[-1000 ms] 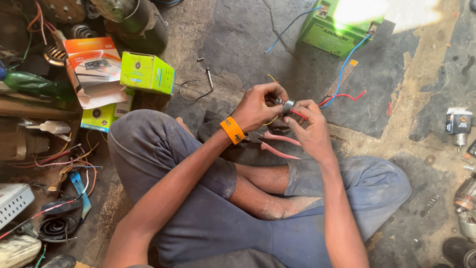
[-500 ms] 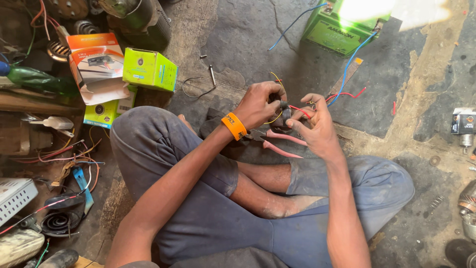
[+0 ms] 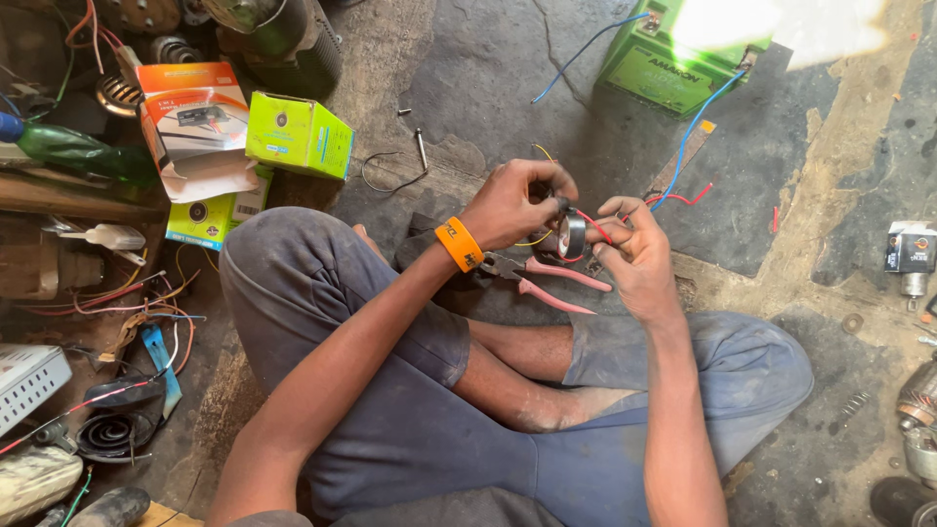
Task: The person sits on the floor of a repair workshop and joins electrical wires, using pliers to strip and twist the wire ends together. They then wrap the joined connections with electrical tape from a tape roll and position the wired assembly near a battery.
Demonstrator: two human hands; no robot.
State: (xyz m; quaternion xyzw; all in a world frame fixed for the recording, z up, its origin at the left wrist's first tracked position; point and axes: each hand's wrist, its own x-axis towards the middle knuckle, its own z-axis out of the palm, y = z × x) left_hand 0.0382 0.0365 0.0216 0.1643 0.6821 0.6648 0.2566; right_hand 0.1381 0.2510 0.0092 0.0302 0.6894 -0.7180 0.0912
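Left hand point(image 3: 522, 203) curled, fingertips pinched on the top of a small roll of black tape point(image 3: 571, 234); orange wristband point(image 3: 460, 244) on that wrist. Right hand point(image 3: 634, 249) closed from the other side, thumb and forefinger pinching a red wire point(image 3: 597, 226) just beside the roll. Both hands meet above the crossed legs, the roll held between them, off the floor.

A thin yellow wire point(image 3: 543, 152) loops up behind the left hand; whether it is gripped cannot be told. Directly under the hands, pliers with pink handles point(image 3: 547, 283) lie on the floor against the shin, jaws toward the left wrist.

Beyond the right hand, a blue wire point(image 3: 688, 137) runs up to a green battery point(image 3: 664, 68) on the concrete floor point(image 3: 488, 78); a red wire end point(image 3: 688, 198) lies near it. Two loose bolts point(image 3: 422, 148) and a black wire loop point(image 3: 386, 176) sit ahead of the left knee.

Far left: a green carton point(image 3: 298, 135), an orange-and-white carton point(image 3: 195, 122), a yellow carton point(image 3: 210, 217), a green bottle point(image 3: 78, 151), tangled wires point(image 3: 117, 293). Far right edge: small metal parts point(image 3: 913, 254).
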